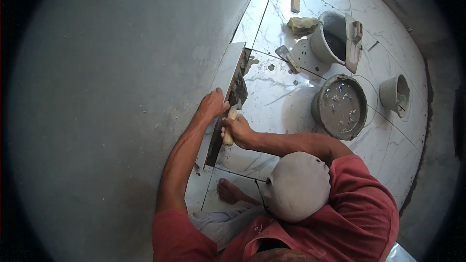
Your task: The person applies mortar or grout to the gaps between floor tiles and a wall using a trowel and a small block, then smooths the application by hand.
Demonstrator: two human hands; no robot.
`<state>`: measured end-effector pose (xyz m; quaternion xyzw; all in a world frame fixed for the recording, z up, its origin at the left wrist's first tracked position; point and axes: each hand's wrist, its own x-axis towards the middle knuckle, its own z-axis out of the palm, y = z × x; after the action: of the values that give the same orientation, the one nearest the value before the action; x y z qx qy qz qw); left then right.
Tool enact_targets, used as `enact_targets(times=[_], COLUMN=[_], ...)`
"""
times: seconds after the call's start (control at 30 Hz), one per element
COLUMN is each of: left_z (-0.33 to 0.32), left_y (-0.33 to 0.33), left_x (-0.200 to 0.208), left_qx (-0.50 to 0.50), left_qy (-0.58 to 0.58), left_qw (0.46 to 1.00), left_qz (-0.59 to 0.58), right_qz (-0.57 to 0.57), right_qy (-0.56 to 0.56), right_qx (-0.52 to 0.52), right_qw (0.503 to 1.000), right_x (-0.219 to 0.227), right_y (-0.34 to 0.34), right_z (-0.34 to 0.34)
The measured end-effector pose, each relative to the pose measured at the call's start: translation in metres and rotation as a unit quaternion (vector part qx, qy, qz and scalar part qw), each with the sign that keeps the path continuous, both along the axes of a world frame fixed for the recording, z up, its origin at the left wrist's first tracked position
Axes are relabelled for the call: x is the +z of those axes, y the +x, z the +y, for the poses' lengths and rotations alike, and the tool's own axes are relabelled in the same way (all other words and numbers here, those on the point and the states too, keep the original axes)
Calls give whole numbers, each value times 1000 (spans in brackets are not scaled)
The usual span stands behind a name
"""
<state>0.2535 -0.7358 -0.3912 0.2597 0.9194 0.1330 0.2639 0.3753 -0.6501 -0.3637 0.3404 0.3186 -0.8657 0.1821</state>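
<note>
My left hand grips the edge of a long, narrow marble-pattern tile strip, which stands tilted along the grey wall. In my right hand is a trowel, held by its pale wooden handle, its blade pointing away from me. Dark wet mortar lies at the blade, in the gap between the strip and the floor tiles; it partly hides the blade's outline. Both hands are close together near the middle of the strip.
On the white tiled floor to the right stand a round tub of grey slurry, a larger bucket, a smaller bucket and a flat float. Farther off lie a scraper, a yellowish lump and a hammer.
</note>
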Motion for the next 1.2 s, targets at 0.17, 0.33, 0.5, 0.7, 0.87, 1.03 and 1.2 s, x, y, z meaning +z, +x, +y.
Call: enact_targets(times=[0.17,0.33,0.5,0.7,0.87,1.03,1.2], left_z=[-1,-6,-5,0,0,-2,0], left_y=[-1,-1,-2,0,0,-1,2], left_x=[-1,-4,-1,7,6,5,3], left_qx=[-7,-6,-22,-9,-4,18,10], left_qy=[-9,7,0,-19,-17,-14,8], left_qw=[1000,1000,1000,1000,1000,999,999], left_qz=[1,18,14,-7,-17,-26,-33], right_qz=[19,1,11,29,39,16,27], right_qy=[0,14,10,65,52,-44,-214], right_qx=[36,50,3,27,-28,-18,-60], right_qw=[999,999,1000,997,997,999,975], right_x=[-2,0,12,4,5,8,56], right_y=[1,-4,-15,-41,-49,-30,23], right_z=[8,5,16,40,55,99,163])
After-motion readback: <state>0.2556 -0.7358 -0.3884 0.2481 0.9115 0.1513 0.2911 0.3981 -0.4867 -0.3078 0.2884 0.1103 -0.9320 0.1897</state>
